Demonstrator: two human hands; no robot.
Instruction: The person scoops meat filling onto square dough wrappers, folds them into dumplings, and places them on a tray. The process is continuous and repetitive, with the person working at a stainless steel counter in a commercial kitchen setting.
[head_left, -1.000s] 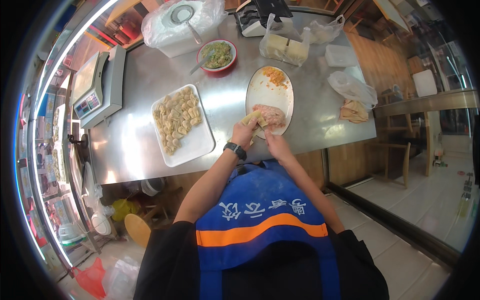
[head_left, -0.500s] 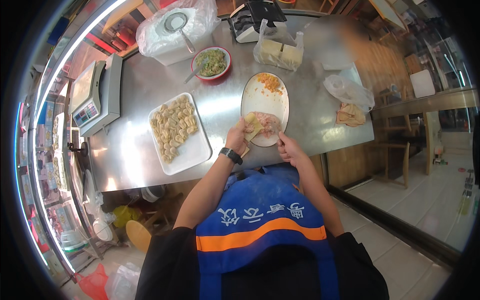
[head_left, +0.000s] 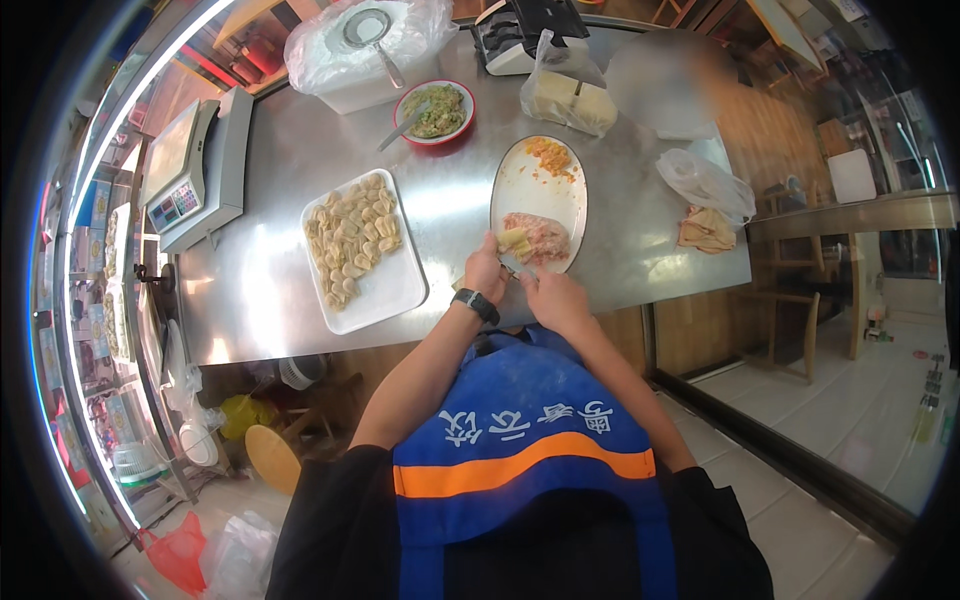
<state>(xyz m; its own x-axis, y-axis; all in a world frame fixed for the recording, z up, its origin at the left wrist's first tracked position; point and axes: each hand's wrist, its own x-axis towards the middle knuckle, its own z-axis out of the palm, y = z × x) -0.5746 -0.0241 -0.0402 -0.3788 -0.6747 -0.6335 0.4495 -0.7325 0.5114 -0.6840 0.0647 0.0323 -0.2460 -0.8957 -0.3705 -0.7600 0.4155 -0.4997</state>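
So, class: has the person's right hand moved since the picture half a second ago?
Yes: judged against the oval plate, the right hand has moved left, closer to the left hand.

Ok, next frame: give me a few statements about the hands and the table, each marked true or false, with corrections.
1. The left hand holds a yellowish wrapper. True.
2. The dumplings lie right of the oval plate. False: the dumplings, on a white tray, lie left of the oval plate.
3. A utensil rests in the red bowl. True.
4. Orange food lies nearer the person than the pink filling. False: the pink filling is nearer; the orange food is farther.
5. A dark watch is on the left wrist. True.
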